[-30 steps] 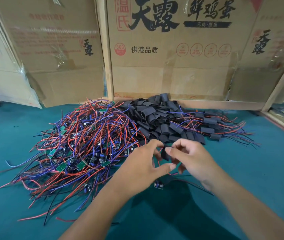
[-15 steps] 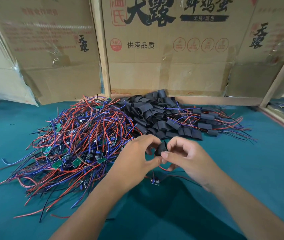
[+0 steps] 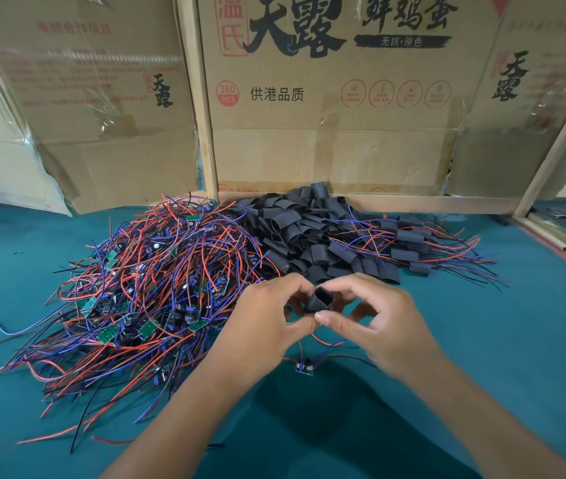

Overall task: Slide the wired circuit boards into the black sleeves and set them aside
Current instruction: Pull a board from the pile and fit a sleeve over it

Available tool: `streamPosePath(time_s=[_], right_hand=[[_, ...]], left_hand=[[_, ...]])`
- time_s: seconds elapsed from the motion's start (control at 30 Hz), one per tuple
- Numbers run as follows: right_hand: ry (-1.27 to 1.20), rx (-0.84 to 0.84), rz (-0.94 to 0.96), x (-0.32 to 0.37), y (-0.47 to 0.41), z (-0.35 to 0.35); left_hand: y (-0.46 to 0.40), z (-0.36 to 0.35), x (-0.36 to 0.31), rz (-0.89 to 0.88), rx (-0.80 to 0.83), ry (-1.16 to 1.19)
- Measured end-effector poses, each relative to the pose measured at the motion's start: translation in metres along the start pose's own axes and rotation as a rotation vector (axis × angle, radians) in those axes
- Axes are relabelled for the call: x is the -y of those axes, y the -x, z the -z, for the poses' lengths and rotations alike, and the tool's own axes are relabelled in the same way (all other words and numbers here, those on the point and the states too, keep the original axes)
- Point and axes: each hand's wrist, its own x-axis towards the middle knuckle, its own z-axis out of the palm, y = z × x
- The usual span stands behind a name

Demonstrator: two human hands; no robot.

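At frame centre our left hand (image 3: pixel 267 326) and right hand (image 3: pixel 378 326) pinch one black sleeve (image 3: pixel 319 300) above a wired circuit board (image 3: pixel 304 367) on the teal table (image 3: pixel 516 340); tangled wired boards (image 3: pixel 150 292) crowd left, loose sleeves (image 3: pixel 309 233) behind, cardboard boxes (image 3: pixel 326 115) beyond

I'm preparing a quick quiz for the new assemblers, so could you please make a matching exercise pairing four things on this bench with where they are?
Things:
1. black sleeve
2. loose circuit board
3. pile of unsleeved wired boards
4. pile of empty sleeves

Places:
A. heaped left of the hands
B. pinched between both hands
C. heaped beyond the hands, near the cardboard
D. lying on the cloth under the hands

Pairs: 1-B, 2-D, 3-A, 4-C
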Motion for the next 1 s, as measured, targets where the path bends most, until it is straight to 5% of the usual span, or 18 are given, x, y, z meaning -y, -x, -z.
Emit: streamPosePath(time_s=[0.2,0.3,0.5,0.77,1.0], right_hand=[[-0.021,0.004,-0.012,-0.003,0.000,0.000],[-0.065,-0.004,-0.053,-0.007,-0.003,0.003],[-0.322,-0.248,-0.167,-0.017,-0.017,0.038],[-0.268,-0.224,-0.291,-0.049,0.016,0.069],[-0.489,-0.406,-0.428,-0.065,0.024,0.083]], left_hand=[[0.001,-0.004,0.003,-0.074,-0.008,-0.233],[0.002,-0.006,0.005,-0.035,0.052,-0.167],[0.006,-0.023,0.008,-0.013,0.294,-0.319],[-0.017,-0.066,-0.022,-0.285,0.479,-0.873],[-0.021,-0.090,-0.017,-0.224,0.462,-0.742]])
